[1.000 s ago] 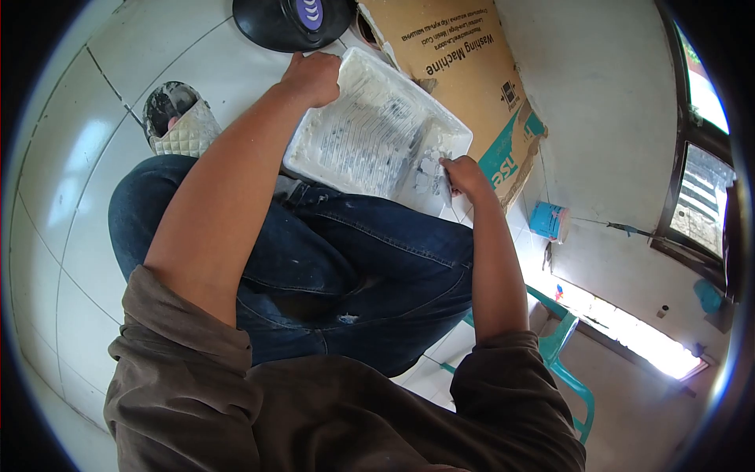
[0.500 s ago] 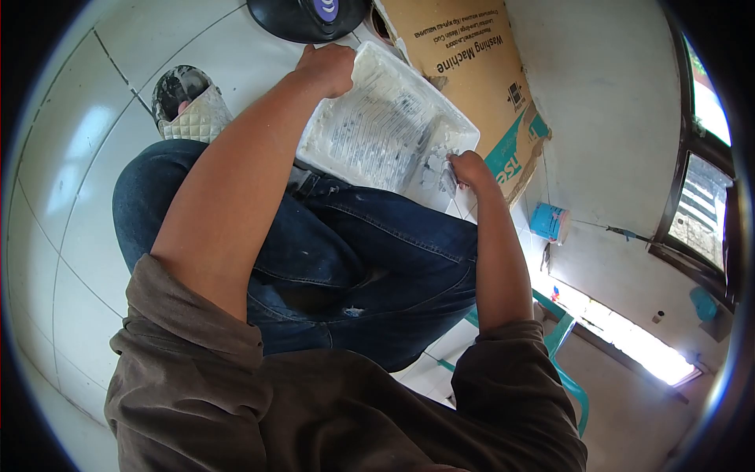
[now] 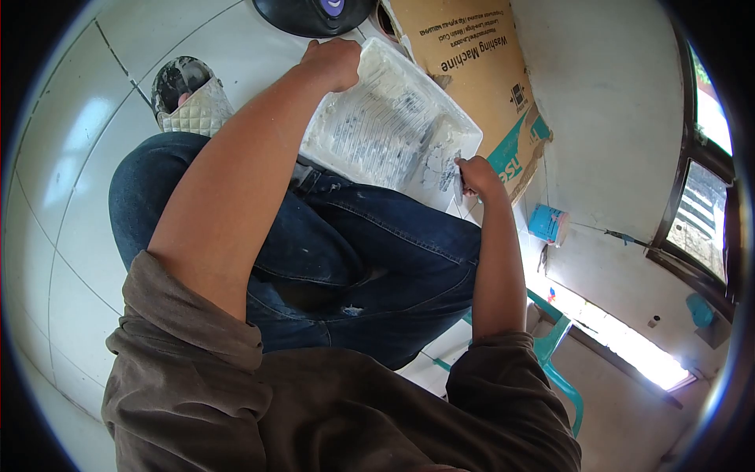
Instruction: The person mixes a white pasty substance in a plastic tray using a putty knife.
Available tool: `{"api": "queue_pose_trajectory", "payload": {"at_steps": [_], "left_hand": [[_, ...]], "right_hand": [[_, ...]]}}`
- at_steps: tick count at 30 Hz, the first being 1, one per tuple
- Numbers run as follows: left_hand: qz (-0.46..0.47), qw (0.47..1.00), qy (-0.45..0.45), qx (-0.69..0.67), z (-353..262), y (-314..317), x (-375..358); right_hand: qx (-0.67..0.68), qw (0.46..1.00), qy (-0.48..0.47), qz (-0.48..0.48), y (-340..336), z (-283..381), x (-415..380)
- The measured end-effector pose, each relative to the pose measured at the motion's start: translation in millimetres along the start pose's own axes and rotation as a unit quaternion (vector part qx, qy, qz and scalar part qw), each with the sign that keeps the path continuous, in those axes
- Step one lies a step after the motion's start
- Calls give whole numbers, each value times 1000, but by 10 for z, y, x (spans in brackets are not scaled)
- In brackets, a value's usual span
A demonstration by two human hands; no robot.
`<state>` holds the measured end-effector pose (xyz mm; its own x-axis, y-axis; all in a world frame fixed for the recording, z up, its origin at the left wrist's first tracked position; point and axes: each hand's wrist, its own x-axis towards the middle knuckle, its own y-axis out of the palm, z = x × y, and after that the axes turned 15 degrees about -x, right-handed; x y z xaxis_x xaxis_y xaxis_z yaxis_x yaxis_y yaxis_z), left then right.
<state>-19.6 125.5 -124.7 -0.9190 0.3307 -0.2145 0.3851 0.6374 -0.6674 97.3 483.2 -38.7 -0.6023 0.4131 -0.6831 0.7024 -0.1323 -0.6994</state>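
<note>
A white paint roller tray [image 3: 330, 149] with a ribbed slope is tilted beside my jeans, smeared with whitish residue. My left hand [image 3: 336, 64] is closed around its rim at the upper left corner. At the tray's deep end, grey-white patches [image 3: 437, 167] cover the surface. My right hand [image 3: 481, 178] is there, fingers pinched together at the edge of the well. Something thin and greyish seems to be between those fingers, but it is too small to make out.
A flattened washing machine carton [image 3: 460, 47] lies beyond the tray. A black round object [image 3: 314, 17] sits at the top, a white quilted slipper-like item [image 3: 200, 110] on the tiles at left. Right of me are a blue tub [image 3: 546, 224] and a green plastic chair [image 3: 554, 342].
My right hand has moved slightly right, towards the tray's outer edge. My left hand keeps its hold on the rim. The view has shifted a little.
</note>
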Motion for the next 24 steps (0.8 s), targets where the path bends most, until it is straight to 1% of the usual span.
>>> {"api": "queue_pose_trajectory", "payload": {"at_steps": [2,6,8,9,11,15,17,21,24], "left_hand": [[20,1000,-5,-3,-6,1,11],[25,1000,-4,10,-21,-7,23],[25,1000,-6,10,-29,-27,1],[25,1000,-7,7,-41,-41,-25],[35,999,-14,22,-70,-84,-64],[38,999,-16,-7,-130,-150,-121],[34,999,-16,-6,-150,-147,-127],[43,999,-12,-1,-167,-169,-134],[39,999,-10,-2,-171,-164,-143]], "right_hand": [[46,998,8,-37,70,12,15],[26,998,18,-55,100,22,9],[-34,995,23,-95,130,57,12],[-37,995,24,-95,121,82,-30],[-87,987,23,-131,75,141,-125],[-132,977,26,-167,147,149,-112],[-220,946,7,-240,245,140,-63],[-228,947,12,-228,273,140,-27],[-236,938,-10,-254,313,144,-18]]}}
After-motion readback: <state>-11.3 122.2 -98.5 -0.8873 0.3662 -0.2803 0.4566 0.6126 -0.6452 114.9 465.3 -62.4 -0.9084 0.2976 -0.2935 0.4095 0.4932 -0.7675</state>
